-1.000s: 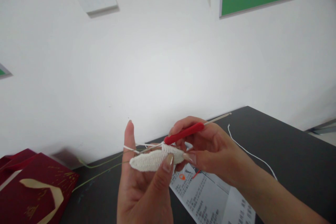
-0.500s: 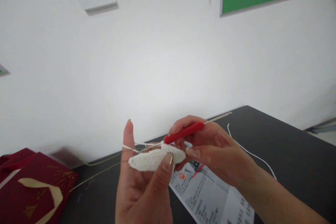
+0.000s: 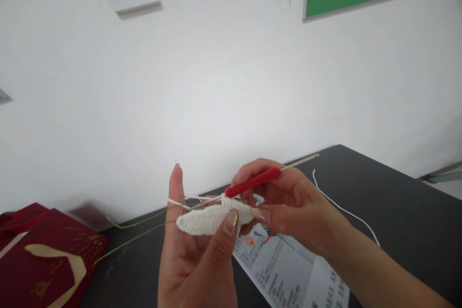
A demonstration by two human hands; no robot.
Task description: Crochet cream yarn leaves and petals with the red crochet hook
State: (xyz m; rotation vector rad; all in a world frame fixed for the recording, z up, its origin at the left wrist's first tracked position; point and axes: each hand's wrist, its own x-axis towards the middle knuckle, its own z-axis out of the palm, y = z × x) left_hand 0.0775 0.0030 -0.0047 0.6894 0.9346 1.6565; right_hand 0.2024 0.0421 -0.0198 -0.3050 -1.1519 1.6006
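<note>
My left hand (image 3: 197, 260) pinches a small white crochet piece (image 3: 207, 219) between thumb and fingers, with the index finger raised and white yarn (image 3: 177, 203) looped over it. My right hand (image 3: 288, 204) grips a crochet hook with a red handle (image 3: 252, 182); its metal tip is pushed into the top edge of the white piece. The hook's thin metal tail (image 3: 301, 160) sticks out to the upper right. Both hands are held above a black table (image 3: 397, 211).
A printed paper sheet (image 3: 288, 274) lies on the table under my hands. A dark red gift bag (image 3: 39, 255) with gold print sits at the lower left. A white yarn strand (image 3: 342, 209) trails across the table to the right; thin green threads (image 3: 133, 238) run left. A white wall stands behind.
My right middle finger drew back from the white piece half a second ago and now touches it again. Otherwise both hands stay in place.
</note>
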